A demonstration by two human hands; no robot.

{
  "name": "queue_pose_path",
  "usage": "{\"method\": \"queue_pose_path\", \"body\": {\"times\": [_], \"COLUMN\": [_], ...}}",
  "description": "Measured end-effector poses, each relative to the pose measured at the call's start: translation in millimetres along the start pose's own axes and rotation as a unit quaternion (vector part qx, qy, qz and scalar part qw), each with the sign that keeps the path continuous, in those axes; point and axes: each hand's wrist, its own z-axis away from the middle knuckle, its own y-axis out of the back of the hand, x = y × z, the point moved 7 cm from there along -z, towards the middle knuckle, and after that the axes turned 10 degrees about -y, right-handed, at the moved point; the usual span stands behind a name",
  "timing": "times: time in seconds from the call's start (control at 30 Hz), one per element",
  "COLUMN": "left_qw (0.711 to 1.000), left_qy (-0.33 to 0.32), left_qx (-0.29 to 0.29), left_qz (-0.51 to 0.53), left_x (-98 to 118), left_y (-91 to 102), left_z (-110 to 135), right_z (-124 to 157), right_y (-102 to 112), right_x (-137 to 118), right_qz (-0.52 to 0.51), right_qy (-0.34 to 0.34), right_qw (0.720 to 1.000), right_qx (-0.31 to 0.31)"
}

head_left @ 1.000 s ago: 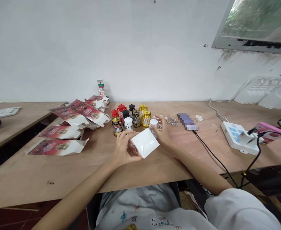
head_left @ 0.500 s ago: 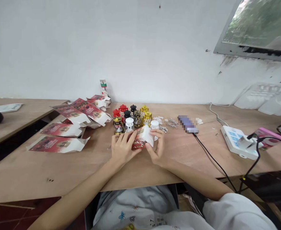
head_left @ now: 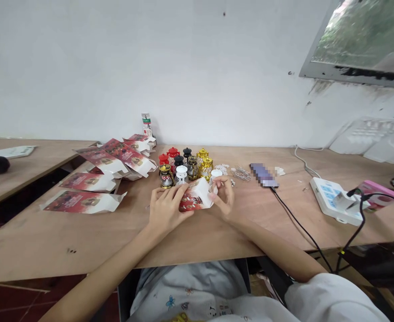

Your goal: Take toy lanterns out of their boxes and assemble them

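Note:
A small red and white cardboard box [head_left: 197, 194] is held tilted above the table, its pale end turned to the right. My left hand [head_left: 168, 203] is closed around the box's left part, thumb beneath and fingers over the top. At the pale end, my right hand [head_left: 223, 194] pinches what looks like an end flap between thumb and fingers. Just behind the box stand several miniature lanterns: a white lantern [head_left: 181, 173], a bronze lantern [head_left: 192, 167], a gold lantern [head_left: 206, 167], a red lantern [head_left: 173, 153] and a black lantern [head_left: 187, 154] among them.
Flattened red boxes [head_left: 83, 201] lie in a loose pile on the left. Right of the lanterns are metal wire pieces [head_left: 241, 173], a phone [head_left: 263, 175] with a black cable, and a white power strip [head_left: 334, 199]. A small bottle [head_left: 146, 124] stands against the wall.
The box has shifted slightly left and its pale end has turned more toward me. My right hand's fingers have drawn closer together at that end. The lanterns stay put.

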Motion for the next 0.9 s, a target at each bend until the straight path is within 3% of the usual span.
{"method": "queue_pose_path", "body": {"times": [0.1, 0.27, 0.47, 0.53, 0.67, 0.9], "left_qw": [1.000, 0.994, 0.974, 0.971, 0.968, 0.946], "left_qy": [-0.002, -0.041, -0.082, -0.083, -0.094, -0.132], "left_qx": [-0.011, -0.050, -0.189, -0.210, -0.230, -0.297], "left_qz": [-0.017, -0.088, -0.094, -0.082, -0.044, 0.002], "left_x": [-5.6, -6.9, 2.0, 1.2, -2.8, -4.1], "left_y": [7.3, 20.6, 22.7, 25.6, 34.2, 45.3], "left_z": [8.3, 17.0, 25.2, 29.2, 36.9, 45.9], "right_z": [1.5, 3.7, 24.0, 28.3, 31.9, 33.7], "right_y": [-4.5, -19.8, -42.1, -44.5, -47.5, -52.8], "right_x": [-7.2, -18.1, -25.1, -27.0, -34.7, -46.3], "right_qz": [0.018, 0.167, 0.330, 0.323, 0.252, 0.138], "right_qy": [0.027, 0.080, 0.259, 0.282, 0.281, 0.211], "right_qw": [0.999, 0.978, 0.890, 0.883, 0.899, 0.908], "right_qx": [-0.036, -0.098, -0.179, -0.190, -0.223, -0.335]}}
